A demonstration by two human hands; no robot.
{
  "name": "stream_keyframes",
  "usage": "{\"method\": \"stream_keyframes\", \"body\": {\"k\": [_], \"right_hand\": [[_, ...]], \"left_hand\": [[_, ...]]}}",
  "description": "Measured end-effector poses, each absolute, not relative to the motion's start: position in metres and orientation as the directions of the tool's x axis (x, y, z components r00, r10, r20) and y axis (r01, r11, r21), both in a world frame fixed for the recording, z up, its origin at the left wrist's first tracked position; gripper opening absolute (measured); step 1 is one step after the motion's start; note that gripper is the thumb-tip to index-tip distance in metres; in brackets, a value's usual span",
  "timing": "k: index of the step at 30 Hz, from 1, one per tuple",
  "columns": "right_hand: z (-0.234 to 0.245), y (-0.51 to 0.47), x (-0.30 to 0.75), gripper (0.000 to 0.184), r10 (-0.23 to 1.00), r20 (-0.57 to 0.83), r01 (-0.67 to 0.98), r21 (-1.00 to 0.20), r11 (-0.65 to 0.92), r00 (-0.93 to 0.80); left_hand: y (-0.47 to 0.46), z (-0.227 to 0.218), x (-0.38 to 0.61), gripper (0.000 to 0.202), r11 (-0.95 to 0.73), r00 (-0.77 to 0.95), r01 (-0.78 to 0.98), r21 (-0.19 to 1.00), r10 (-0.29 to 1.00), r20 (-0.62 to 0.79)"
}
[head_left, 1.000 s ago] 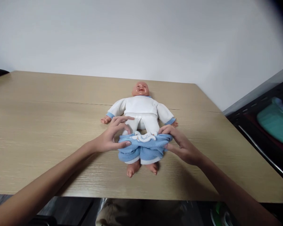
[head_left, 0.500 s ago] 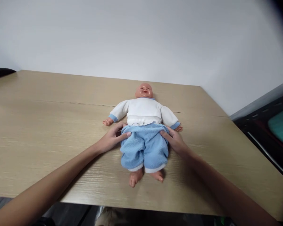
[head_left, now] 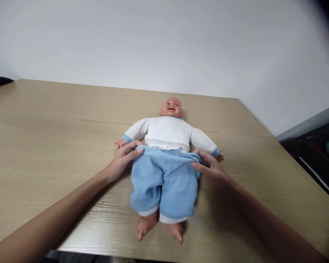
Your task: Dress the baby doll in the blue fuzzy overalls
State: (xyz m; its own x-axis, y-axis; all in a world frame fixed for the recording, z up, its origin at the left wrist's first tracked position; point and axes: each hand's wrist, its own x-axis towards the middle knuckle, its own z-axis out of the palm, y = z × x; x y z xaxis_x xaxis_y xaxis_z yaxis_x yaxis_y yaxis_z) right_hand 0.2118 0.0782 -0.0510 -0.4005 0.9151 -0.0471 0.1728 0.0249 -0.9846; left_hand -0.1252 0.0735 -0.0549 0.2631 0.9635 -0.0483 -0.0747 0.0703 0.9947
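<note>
A baby doll (head_left: 167, 129) in a white top with blue cuffs lies face up on the table, its feet toward me. Light blue fleecy trousers (head_left: 178, 186) with white hems cover its legs up to the waist. At the left side of the waistband, my left hand (head_left: 123, 160) pinches the cloth between thumb and fingers. My right hand (head_left: 210, 164) grips the waistband's other side, thumb on top and fingers partly tucked behind the fabric. A blue drawstring (head_left: 177, 149) shows at the waist, and the doll's bare feet (head_left: 146, 224) stick out below the hems.
The wooden table (head_left: 57, 153) has a thin seam running across it behind the doll. A pale wall (head_left: 142, 44) rises at its back edge. Dark objects stand beyond the right edge (head_left: 312, 160), and a black rounded shape (head_left: 0, 82) is at the far left.
The doll's lower body and trousers have come nearer to me, with the feet closer to the table's front edge. My hands are further apart, and the waistband is stretched wider.
</note>
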Motion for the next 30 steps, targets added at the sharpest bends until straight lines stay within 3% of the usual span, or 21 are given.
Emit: {"method": "stream_keyframes", "body": {"k": [5,9,14,18,21,24,26,28,30], "right_hand": [[-0.021,0.081,0.199,0.019,0.919,0.151,0.285,-0.921,0.265,-0.365],[-0.002,0.104,0.182,0.009,0.923,0.169,0.261,-0.928,0.267,-0.345],[-0.028,0.137,0.185,0.025,0.974,0.099,0.261,-0.953,0.152,-0.205],[-0.063,0.135,0.195,0.034,0.976,0.087,0.324,-0.934,0.149,-0.199],[-0.07,0.127,0.2,0.039,0.972,0.065,0.303,-0.944,0.133,-0.225],[-0.068,0.123,0.199,0.029,0.963,0.004,0.191,-0.98,0.058,-0.269],[-0.067,0.122,0.195,0.024,0.961,-0.062,-0.002,-0.998,-0.065,-0.269],[-0.068,0.122,0.189,0.026,0.954,-0.148,-0.197,-0.959,-0.202,-0.261],[-0.07,0.121,0.183,0.032,0.94,-0.235,-0.288,-0.908,-0.303,-0.247]], "left_hand": [[0.087,-0.034,-0.12,0.041,-0.194,0.273,0.11,0.975,0.949,0.158],[0.112,-0.034,-0.116,0.041,-0.243,0.269,0.087,0.966,0.94,0.212],[0.137,-0.055,-0.119,0.046,-0.169,0.2,0.018,0.986,0.966,0.162],[0.139,-0.061,-0.129,0.051,-0.082,0.242,0.12,0.989,0.969,0.051],[0.136,-0.056,-0.14,0.043,-0.096,0.308,0.215,0.972,0.951,0.026],[0.134,-0.052,-0.149,0.034,-0.104,0.396,0.199,0.974,0.918,0.017],[0.133,-0.054,-0.151,0.032,-0.069,0.437,0.139,0.988,0.9,0.002],[0.131,-0.06,-0.146,0.03,-0.026,0.418,0.061,0.998,0.908,-0.002],[0.13,-0.066,-0.139,0.03,-0.003,0.357,0.014,1.0,0.934,-0.002]]}}
